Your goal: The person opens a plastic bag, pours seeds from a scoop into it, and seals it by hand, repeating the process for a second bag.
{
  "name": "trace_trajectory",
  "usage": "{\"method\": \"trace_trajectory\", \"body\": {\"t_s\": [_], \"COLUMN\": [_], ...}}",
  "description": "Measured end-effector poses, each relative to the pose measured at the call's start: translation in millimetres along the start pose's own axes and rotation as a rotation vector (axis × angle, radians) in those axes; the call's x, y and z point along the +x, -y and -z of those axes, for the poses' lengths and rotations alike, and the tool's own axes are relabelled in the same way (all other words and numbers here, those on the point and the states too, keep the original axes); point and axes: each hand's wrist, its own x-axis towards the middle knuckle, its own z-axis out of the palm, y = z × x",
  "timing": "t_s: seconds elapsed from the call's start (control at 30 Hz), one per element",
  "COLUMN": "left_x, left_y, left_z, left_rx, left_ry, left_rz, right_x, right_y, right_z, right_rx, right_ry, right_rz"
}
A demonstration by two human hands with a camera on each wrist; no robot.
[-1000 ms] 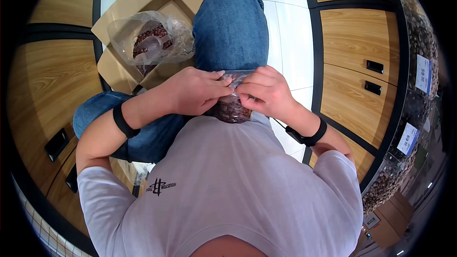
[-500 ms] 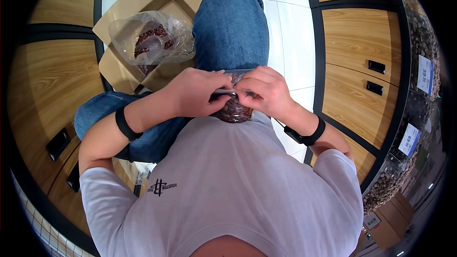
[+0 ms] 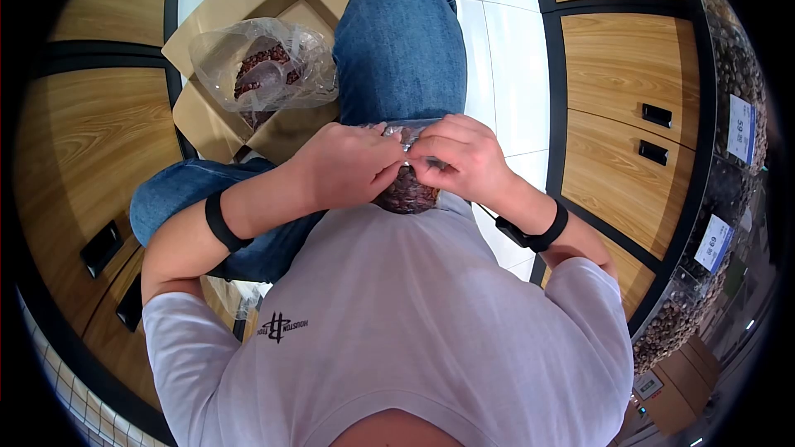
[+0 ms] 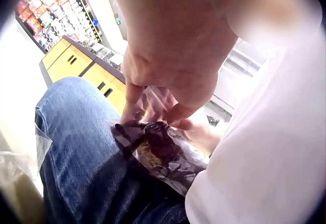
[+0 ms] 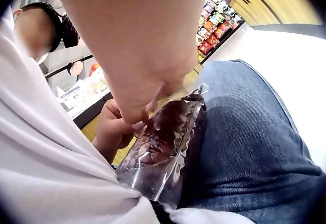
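Observation:
A clear plastic bag (image 3: 407, 192) of dark reddish-brown pieces stands between the shirt and the raised knee. In the head view the left hand (image 3: 352, 161) and the right hand (image 3: 464, 157) meet at its upper part, both pinching the plastic with bent fingers and thumbs. The left wrist view has the bag (image 4: 163, 150) below the left hand (image 4: 168, 81), its film bunched at the fingertips. Seen from the right wrist, the filled bag (image 5: 160, 142) leans along the jeans, under the right hand (image 5: 147, 86); the left hand (image 5: 109, 130) is behind.
An open cardboard box (image 3: 199, 120) at the upper left holds a loose clear bag (image 3: 306, 74) with similar dark pieces and a clear scoop (image 3: 263, 79). Wooden cabinets (image 3: 621, 66) stand on both sides. Bins of goods with price tags (image 3: 741, 128) line the right edge.
Both hands have shifted slightly along the bag's upper part. The left fingers, stretched across the plastic a second ago, are now more bent, and the left thumb has come in closer to the right hand.

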Motion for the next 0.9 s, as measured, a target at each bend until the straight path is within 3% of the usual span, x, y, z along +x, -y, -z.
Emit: {"method": "trace_trajectory", "body": {"t_s": [0.6,0.83,0.9], "left_x": [3.5,1.9,2.4], "left_y": [9.3,18.8,18.1], "left_z": [18.5,23.6,31.8], "left_rx": [-0.108,-0.174,-0.165], "left_ry": [0.147,0.053,0.17], "left_rz": [0.163,0.079,0.126], "right_x": [9.7,8.4,7.9], "right_y": [-4.2,-7.7,-8.5], "right_z": [20.7,21.8,20.9], "right_rx": [-0.062,-0.031,-0.036], "right_ry": [0.129,0.144,0.155], "right_rz": [0.019,-0.005,-0.012]}}
